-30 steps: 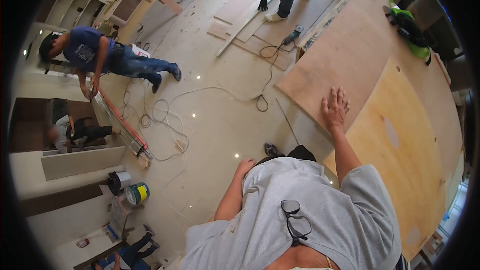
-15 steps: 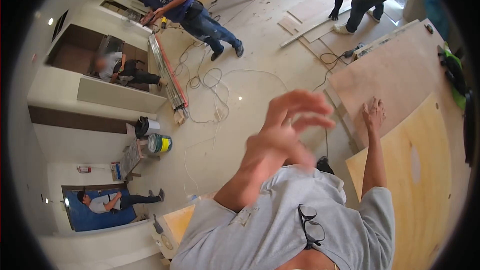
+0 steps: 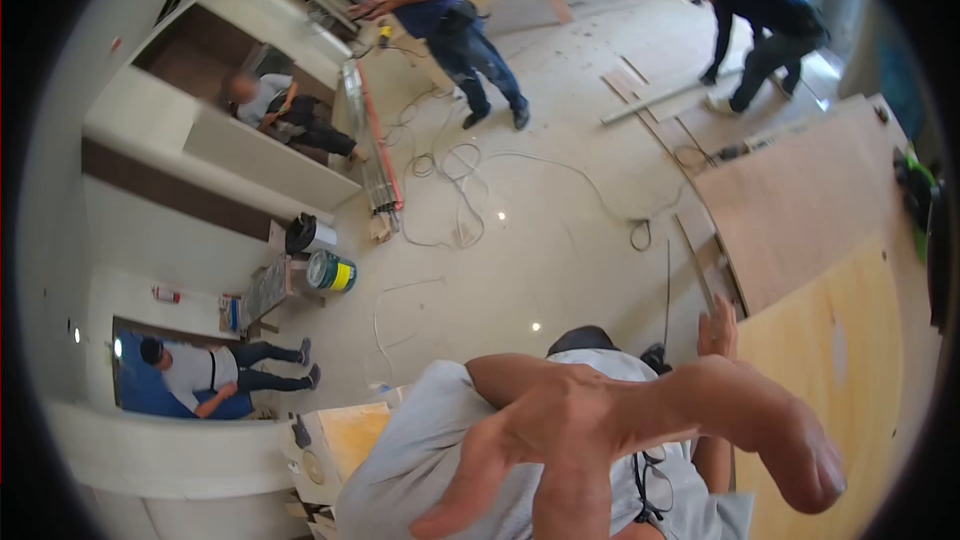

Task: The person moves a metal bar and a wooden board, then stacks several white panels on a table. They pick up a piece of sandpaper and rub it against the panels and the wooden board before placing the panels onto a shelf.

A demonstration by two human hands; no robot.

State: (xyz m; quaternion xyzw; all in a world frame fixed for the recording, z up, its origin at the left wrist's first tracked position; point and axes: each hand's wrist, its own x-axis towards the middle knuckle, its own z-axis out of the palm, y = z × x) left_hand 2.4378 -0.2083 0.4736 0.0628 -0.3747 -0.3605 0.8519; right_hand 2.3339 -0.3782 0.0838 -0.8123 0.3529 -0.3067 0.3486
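My left hand [image 3: 580, 415] is raised close to the camera with its fingers spread and nothing in them. It covers part of my grey shirt [image 3: 400, 450] and the dark glasses [image 3: 655, 485] hanging at the collar. My right hand [image 3: 717, 328] shows beyond it, fingers stretched upward, beside the near edges of a pinkish plywood sheet [image 3: 800, 210] and a yellowish board [image 3: 860, 340]. Whether it touches either board is unclear, and its forearm is mostly hidden.
One person [image 3: 430, 10] stands at the upper left, and another [image 3: 770, 30] bends over boards at the upper right. A third [image 3: 280, 110] sits in a recess; a fourth [image 3: 205, 375] is by a blue door. Cables [image 3: 460, 175] and a bucket [image 3: 332, 271] are on the floor.
My left hand has come down and nearer the camera, its fingers spreading. My right hand has drawn back from the plywood surface toward me. The view has shifted, and the bending person's head now shows.
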